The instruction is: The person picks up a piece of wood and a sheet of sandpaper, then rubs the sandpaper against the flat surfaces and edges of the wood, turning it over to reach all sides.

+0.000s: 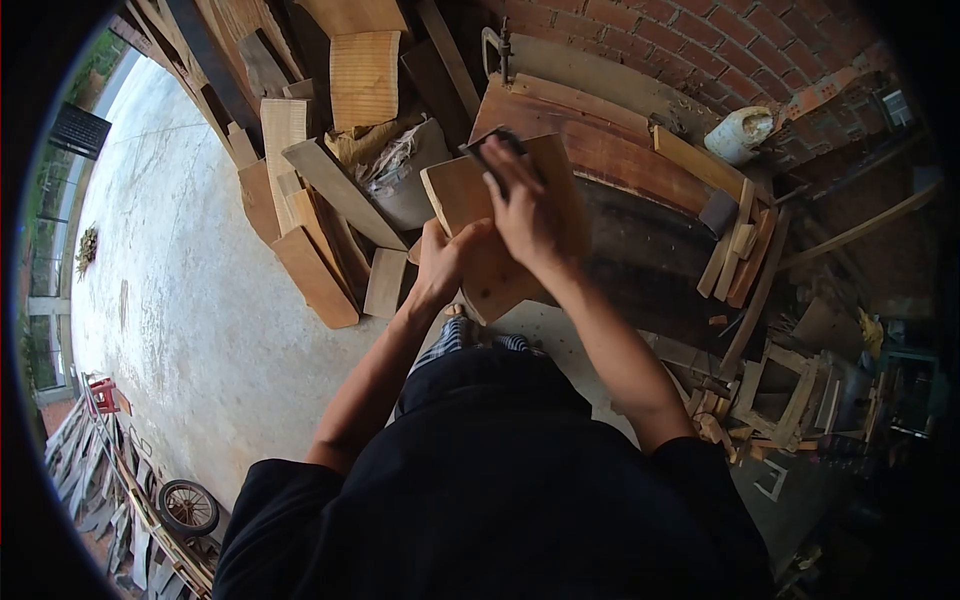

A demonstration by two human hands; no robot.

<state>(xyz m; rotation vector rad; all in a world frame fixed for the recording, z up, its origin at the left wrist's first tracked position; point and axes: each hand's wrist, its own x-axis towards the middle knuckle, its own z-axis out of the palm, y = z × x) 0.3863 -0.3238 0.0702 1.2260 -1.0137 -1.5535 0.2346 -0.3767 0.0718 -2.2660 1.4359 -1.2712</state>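
A pale wooden board (500,283) is held up in front of my body, tilted, with a notched upper edge. My left hand (447,262) grips its left edge, thumb lying over the near face. Against the upper part of the board, my right hand (523,212) presses a dark sanding block (486,141). The right fingertips are smeared by motion, and the block's underside is hidden. Just beyond the board stands a wooden workbench (600,130) with a reddish-brown top.
Wooden planks (315,275) and a stuffed sack (410,170) lean at the upper left. On the bench's right are a white container (740,135), a dark grey block (718,213) and wood strips (738,250). A brick wall (690,50) rises behind; a wheel (188,507) lies lower left.
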